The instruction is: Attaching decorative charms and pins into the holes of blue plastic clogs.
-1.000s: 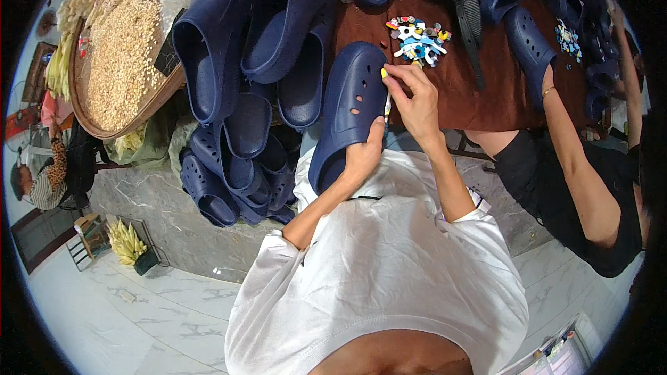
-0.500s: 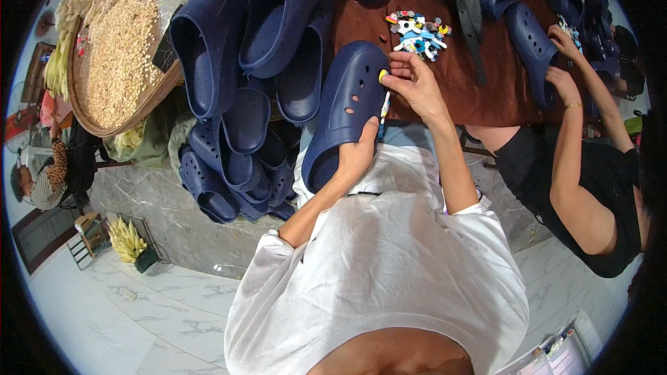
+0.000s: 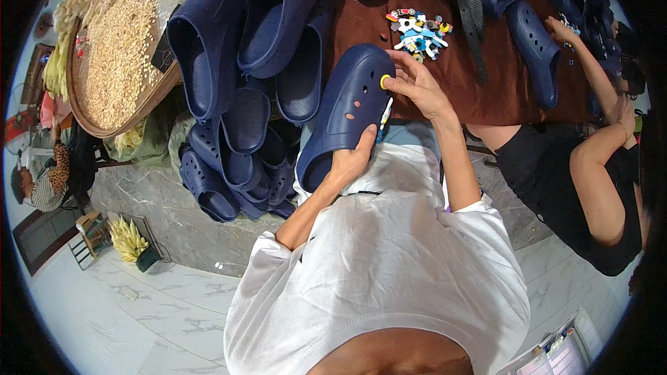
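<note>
A navy clog (image 3: 342, 107) with vent holes rests over my lap, its toe pointing away from me. My left hand (image 3: 353, 161) is closed around its near side, thumb on the upper. At the clog's right side, my right hand (image 3: 424, 94) pinches a round yellow shoe charm (image 3: 384, 82) between thumb and fingers against the holes. Some of those fingertips are hidden behind the clog. A white and blue charm (image 3: 385, 118) sits lower along the same side. Just beyond lies a pile of colourful charms (image 3: 421, 36) on the brown cloth (image 3: 462, 90).
More navy clogs (image 3: 243, 125) are stacked to my left beside a round basket (image 3: 149, 105) of pale kernels. A black strap (image 3: 470, 10) lies on the cloth. On the right, a co-worker's hand (image 3: 561, 31) is near other charms, and a clog (image 3: 533, 48) lies before them.
My clog has turned slightly, and more of the yellow charm's round face shows. One of the co-worker's hands has left their clog and drawn back toward their body.
</note>
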The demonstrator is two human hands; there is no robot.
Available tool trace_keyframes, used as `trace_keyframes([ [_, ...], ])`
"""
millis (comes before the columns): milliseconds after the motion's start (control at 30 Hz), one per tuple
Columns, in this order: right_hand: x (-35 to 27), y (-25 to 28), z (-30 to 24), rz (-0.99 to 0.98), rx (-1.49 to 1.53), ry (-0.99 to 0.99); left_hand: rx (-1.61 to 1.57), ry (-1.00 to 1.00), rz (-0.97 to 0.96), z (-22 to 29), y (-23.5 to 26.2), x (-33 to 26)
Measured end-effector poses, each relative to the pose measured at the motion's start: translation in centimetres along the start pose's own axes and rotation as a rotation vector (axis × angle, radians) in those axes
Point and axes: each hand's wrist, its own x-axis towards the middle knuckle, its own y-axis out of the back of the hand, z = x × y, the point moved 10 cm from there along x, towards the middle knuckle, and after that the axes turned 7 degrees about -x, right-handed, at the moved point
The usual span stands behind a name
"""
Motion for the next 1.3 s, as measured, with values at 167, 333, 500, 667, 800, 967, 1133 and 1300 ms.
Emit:
trace_keyframes([
  [167,0.2,0.3,0.2,0.019,-0.016,-0.009,-0.015,0.048,0.000,0.2,-0.4,0.2],
  [333,0.3,0.4,0.1,0.015,-0.071,0.070,-0.272,0.277,0.068,-2.3,0.0,0.4],
  [500,0.1,0.9,1.1,0.049,-0.082,0.083,-0.736,0.426,0.108,-2.8,-0.8,0.7],
  [667,-0.1,0.9,0.3,0.107,-0.261,0.113,-0.985,0.539,0.148,-3.4,-1.1,0.9],
  [800,0.6,3.3,-1.4,0.303,-0.558,0.231,-0.990,0.548,0.201,-4.2,-0.7,1.1],
  [967,2.5,3.8,-5.5,0.490,-0.960,0.442,-0.960,0.529,0.259,-5.0,-0.3,1.0],
  [1133,4.2,2.8,-5.8,0.492,-1.178,0.503,-0.952,0.460,0.278,-4.6,0.1,1.1],
  [1300,5.3,2.5,-4.6,0.457,-1.259,0.460,-0.973,0.496,0.241,-4.4,-0.2,1.0],
])
